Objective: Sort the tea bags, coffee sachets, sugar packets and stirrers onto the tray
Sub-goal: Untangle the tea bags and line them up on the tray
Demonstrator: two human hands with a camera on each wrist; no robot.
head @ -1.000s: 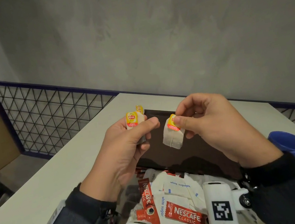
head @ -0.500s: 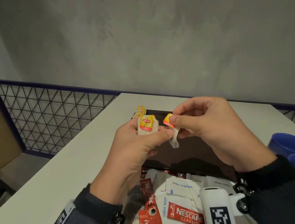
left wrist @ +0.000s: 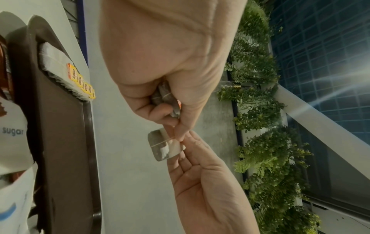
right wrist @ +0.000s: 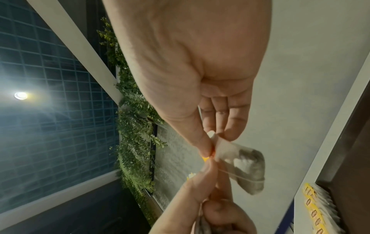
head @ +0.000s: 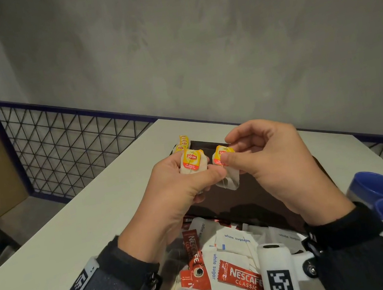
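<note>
A pale table (head: 78,229) runs out under both hands to a rough grey wall (head: 193,43), with a dark-framed wire-mesh railing (head: 64,146) along its far edges. Hanging greenery (left wrist: 260,110) and a gridded ceiling (left wrist: 330,47) show in the wrist views.

The left hand (head: 180,192) grips a small stack of tea bags (head: 192,165), thumb curled across the front. Just right of that grip, almost touching it, the right hand (head: 272,164) pinches one tea bag (head: 227,176) by its yellow tag between thumb and forefinger, the bag dangling below.

Beneath both grips lies the brown tray (head: 258,199), a row of tea bags (head: 182,143) at its far left corner. Nearer the wrists sit heaped sugar packets (head: 231,239) and red coffee sachets (head: 240,273); two blue cups (head: 382,188) stand to the right.

Compared with a second ago, the two hands have closed together, and the single bag now hangs beside the left thumb.
</note>
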